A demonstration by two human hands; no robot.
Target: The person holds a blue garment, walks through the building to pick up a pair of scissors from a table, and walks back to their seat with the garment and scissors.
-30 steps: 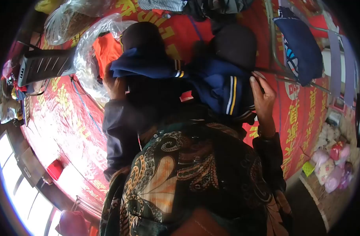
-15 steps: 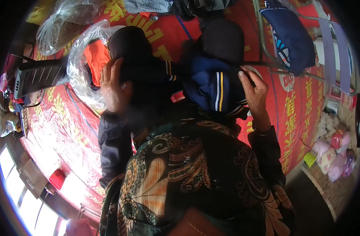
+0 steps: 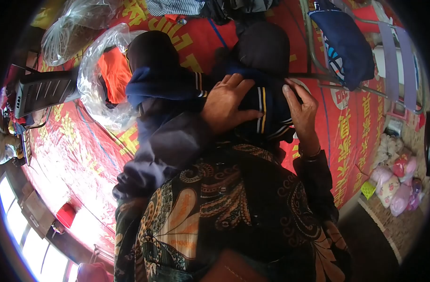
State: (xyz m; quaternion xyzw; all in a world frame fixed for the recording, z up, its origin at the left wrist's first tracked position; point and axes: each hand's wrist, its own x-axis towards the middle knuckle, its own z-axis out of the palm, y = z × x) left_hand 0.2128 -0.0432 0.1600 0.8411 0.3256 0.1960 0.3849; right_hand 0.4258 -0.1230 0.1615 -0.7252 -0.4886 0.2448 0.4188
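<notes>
A dark blue garment (image 3: 163, 87) with white and yellow stripes lies across my lap, over my knees. My left hand (image 3: 228, 104) rests on its middle, fingers spread, the thumb beside the striped band on the right part. At the garment's right edge, my right hand (image 3: 303, 110) has thumb and index finger close together; the cloth between them is too small to make out. Left of my knees, a clear plastic bag (image 3: 90, 89) stands open with an orange cloth (image 3: 114, 75) inside.
A red sheet with yellow characters (image 3: 351, 141) covers the floor. A black slatted stool (image 3: 43, 91) is at left. Metal-framed chair (image 3: 394, 66) and navy bundle (image 3: 344, 47) are at upper right. Pink bags (image 3: 400, 195) lie far right; clothes (image 3: 177, 7) lie ahead.
My left hand has moved from the garment's left end to its middle. The left part of the cloth, folded out of sight half a second ago, shows blue again. My right hand has stayed nearly still.
</notes>
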